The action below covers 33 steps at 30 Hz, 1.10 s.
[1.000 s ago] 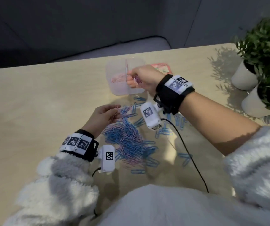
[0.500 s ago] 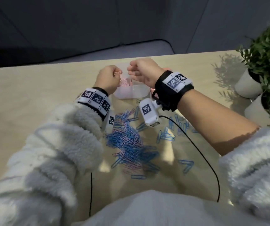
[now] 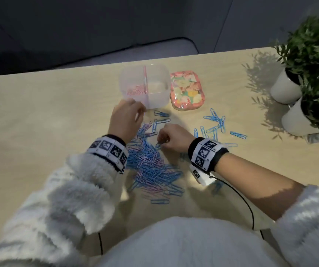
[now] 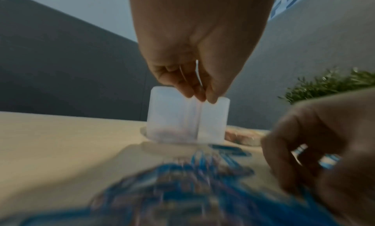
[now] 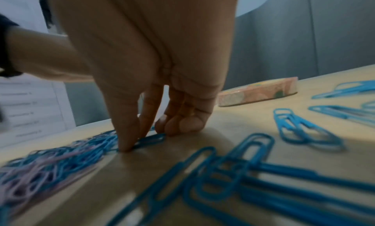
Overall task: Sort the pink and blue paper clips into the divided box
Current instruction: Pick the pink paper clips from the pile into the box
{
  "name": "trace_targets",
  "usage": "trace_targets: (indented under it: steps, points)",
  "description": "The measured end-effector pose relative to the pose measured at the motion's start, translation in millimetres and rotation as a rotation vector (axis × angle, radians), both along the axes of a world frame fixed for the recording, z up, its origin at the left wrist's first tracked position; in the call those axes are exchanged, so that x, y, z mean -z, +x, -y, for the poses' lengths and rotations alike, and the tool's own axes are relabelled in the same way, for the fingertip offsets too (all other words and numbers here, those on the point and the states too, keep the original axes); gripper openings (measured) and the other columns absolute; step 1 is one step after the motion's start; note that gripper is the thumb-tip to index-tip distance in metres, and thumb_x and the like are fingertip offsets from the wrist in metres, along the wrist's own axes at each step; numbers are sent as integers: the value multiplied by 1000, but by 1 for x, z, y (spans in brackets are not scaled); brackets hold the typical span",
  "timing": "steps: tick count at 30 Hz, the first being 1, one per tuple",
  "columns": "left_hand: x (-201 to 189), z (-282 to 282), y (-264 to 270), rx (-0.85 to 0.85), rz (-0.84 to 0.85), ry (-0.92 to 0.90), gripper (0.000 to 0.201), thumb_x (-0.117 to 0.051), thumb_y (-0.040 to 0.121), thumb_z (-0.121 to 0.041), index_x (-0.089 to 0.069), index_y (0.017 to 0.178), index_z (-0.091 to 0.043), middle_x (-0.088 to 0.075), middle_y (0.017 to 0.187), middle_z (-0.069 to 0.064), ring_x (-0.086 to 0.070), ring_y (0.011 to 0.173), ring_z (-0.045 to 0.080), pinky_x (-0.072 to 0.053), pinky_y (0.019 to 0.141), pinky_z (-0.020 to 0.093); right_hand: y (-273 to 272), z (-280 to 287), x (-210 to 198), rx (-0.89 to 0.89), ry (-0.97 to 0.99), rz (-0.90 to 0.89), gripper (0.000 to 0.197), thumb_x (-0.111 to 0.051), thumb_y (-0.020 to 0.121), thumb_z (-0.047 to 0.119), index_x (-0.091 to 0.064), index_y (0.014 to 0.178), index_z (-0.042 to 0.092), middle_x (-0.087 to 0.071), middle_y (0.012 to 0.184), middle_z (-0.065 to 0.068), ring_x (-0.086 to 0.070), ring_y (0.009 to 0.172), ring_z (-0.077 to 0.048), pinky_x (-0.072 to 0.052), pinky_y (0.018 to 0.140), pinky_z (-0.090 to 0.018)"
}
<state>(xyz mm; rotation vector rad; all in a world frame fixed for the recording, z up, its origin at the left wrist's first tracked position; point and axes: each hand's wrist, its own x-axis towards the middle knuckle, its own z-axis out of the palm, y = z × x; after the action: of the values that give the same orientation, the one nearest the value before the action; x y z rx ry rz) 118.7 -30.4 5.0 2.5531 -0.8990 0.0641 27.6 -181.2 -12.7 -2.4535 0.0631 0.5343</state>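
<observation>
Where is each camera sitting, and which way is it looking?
Head: worn on the head, looking down at the table, pile of clips and divided box; both hands and fluffy sleeves show.
Left wrist: low on the left wrist, facing forward past the left hand to the box; the right hand shows at the side.
Right wrist: low on the right wrist, facing the right hand whose fingers press a blue clip.
All three share the pile of clips.

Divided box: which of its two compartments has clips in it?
The left compartment of the divided box: pink clips lie inside; the right compartment looks empty.
</observation>
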Motion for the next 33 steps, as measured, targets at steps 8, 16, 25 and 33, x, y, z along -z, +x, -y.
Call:
trace_targets:
  steps: [8, 16, 25, 33]
  points:
    - [38, -19, -24, -3, -181, 119, 17, -60, 87, -25, -64, 98, -13, -62, 92, 8, -54, 90, 28, -45, 79, 40, -6, 43, -8, 140, -77, -111, 10, -68, 75, 7, -69, 85, 7, -61, 80, -2, -57, 77, -19, -40, 63, -23]
    - [36, -4, -27, -15, -247, 159, 17, -62, 85, -25, -64, 96, -13, -59, 97, 10, -56, 89, 28, -44, 78, 39, 30, -5, 4, 79, -64, 144, 14, -66, 81, 18, -70, 93, 12, -56, 107, -8, -55, 99, -23, -48, 86, -34]
    - [34, -19, -25, -198, -574, -140, 7, -62, 86, -17, -58, 84, -12, -60, 78, 2, -56, 72, 19, -47, 72, 33, 16, 7, 3, 103, -84, 79, 9, -65, 80, 7, -72, 85, 7, -69, 93, -10, -63, 87, -24, -42, 73, -24]
    - [35, -38, -21, -290, -692, -307, 9, -58, 89, -14, -62, 97, -11, -64, 87, 10, -64, 79, 28, -54, 71, 36, 14, 6, -6, 117, -84, 118, 16, -58, 84, 7, -70, 95, 7, -67, 104, -10, -61, 96, -24, -42, 79, -27]
